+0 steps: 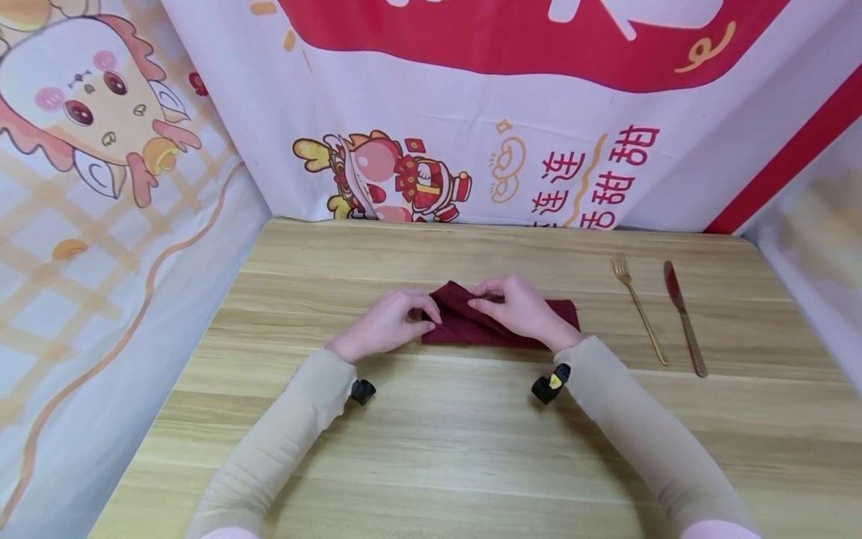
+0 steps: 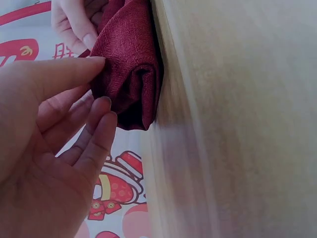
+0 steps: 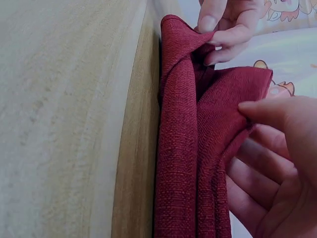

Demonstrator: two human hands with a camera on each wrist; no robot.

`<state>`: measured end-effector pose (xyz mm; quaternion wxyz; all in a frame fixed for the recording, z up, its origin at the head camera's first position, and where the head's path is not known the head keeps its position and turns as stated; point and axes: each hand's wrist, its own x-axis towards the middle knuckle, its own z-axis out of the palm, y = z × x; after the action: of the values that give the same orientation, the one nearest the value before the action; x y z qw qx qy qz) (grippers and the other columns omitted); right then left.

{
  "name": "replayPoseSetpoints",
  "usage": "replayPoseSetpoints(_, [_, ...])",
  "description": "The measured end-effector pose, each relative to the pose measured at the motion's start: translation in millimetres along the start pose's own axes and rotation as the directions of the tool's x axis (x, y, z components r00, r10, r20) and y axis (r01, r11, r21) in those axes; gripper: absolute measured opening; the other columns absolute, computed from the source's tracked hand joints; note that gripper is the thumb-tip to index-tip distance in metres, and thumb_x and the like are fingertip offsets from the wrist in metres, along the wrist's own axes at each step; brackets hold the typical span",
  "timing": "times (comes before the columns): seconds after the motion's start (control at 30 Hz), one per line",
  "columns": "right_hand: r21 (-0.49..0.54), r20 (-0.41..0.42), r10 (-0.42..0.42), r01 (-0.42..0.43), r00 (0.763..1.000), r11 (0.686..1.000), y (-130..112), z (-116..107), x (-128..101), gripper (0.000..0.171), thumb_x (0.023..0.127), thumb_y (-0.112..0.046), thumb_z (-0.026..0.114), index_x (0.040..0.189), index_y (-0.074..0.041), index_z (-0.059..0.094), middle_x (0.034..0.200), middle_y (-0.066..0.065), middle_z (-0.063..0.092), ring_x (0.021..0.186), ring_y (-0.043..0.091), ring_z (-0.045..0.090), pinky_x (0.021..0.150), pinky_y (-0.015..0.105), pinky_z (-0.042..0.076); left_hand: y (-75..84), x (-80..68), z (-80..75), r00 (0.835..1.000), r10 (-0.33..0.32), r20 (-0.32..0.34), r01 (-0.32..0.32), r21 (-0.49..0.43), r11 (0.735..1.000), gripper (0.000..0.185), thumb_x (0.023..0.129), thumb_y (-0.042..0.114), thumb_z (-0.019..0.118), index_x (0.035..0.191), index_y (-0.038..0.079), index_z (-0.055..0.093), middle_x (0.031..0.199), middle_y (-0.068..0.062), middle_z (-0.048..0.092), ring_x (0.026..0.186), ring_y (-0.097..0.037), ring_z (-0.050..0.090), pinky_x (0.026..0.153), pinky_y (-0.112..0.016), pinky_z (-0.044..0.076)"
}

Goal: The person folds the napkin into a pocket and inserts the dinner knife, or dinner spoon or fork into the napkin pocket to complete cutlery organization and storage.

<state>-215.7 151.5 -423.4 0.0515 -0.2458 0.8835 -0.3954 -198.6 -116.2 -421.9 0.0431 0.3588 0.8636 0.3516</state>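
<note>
A dark red cloth napkin (image 1: 463, 326) lies folded in the middle of the wooden table (image 1: 431, 449). My left hand (image 1: 431, 314) pinches the raised fold at the napkin's left end; in the left wrist view the thumb lies on top of the napkin (image 2: 129, 64) and the fingers (image 2: 101, 116) touch its underside. My right hand (image 1: 481, 301) holds a layer of the cloth near the middle and covers part of its right half. In the right wrist view the right thumb (image 3: 270, 111) presses the edge of the napkin (image 3: 183, 148) against the fingers behind it.
A gold fork (image 1: 638, 308) and a copper-coloured knife (image 1: 683, 318) lie side by side on the table's right part. Printed cartoon banners (image 1: 471, 135) hang behind and to both sides of the table. Bare wood stretches in front of the napkin.
</note>
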Motion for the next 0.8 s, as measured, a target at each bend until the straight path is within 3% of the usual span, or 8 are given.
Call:
replayPoseSetpoints(0.2, [-0.052, 0.082, -0.096, 0.101, 0.992, 0.994, -1, 1, -5, 0.014, 0.091, -0.023, 0.08, 0.102, -0.015, 0.081, 0.102, -0.005, 0.075, 0.098, 0.013, 0.068, 0.09, 0.039, 0.054, -2.7, -4.3, 1.2, 1.0, -0.008, -0.022, 0.007, -0.034, 0.999, 0.008, 0.092, 0.006, 0.075, 0.096, 0.013, 0.077, 0.098, 0.009, 0.068, 0.087, -0.012, 0.06, 0.08, -0.032, 0.05])
replayPoseSetpoints(0.37, [-0.12, 0.17, -0.176, 0.198, 0.97, 0.973, -11, 4, -6, 0.016, 0.091, -0.034, 0.08, 0.098, -0.019, 0.082, 0.095, -0.011, 0.072, 0.089, 0.009, 0.066, 0.08, 0.033, 0.055, -2.7, -4.5, 2.6, 0.999, -0.01, -0.033, 0.008, -0.045, 0.999, 0.007, 0.09, 0.005, 0.075, 0.092, 0.012, 0.077, 0.098, 0.008, 0.067, 0.085, -0.014, 0.06, 0.08, -0.033, 0.051])
replayPoseSetpoints(0.57, [0.004, 0.055, -0.11, 0.11, 0.992, 0.994, -23, 10, 9, 0.016, 0.098, -0.03, 0.071, 0.098, -0.016, 0.079, 0.088, -0.007, 0.07, 0.072, 0.013, 0.058, 0.065, 0.031, 0.05, -2.3, -3.9, 3.2, 0.999, -0.01, -0.045, 0.007, -0.051, 0.999, 0.009, 0.088, 0.004, 0.075, 0.089, 0.013, 0.076, 0.095, 0.008, 0.065, 0.079, -0.014, 0.06, 0.074, -0.032, 0.051])
replayPoseSetpoints(0.8, [0.03, 0.154, -0.028, 0.023, 0.988, 0.999, -19, 23, 23, 0.015, 0.097, -0.026, 0.073, 0.099, -0.012, 0.077, 0.085, -0.004, 0.069, 0.078, 0.013, 0.057, 0.071, 0.029, 0.048, -2.9, -4.3, 0.8, 1.0, -0.002, -0.026, 0.0, -0.079, 0.997, 0.014, 0.082, 0.001, 0.076, 0.083, 0.014, 0.075, 0.095, 0.007, 0.065, 0.092, -0.012, 0.063, 0.082, -0.03, 0.054])
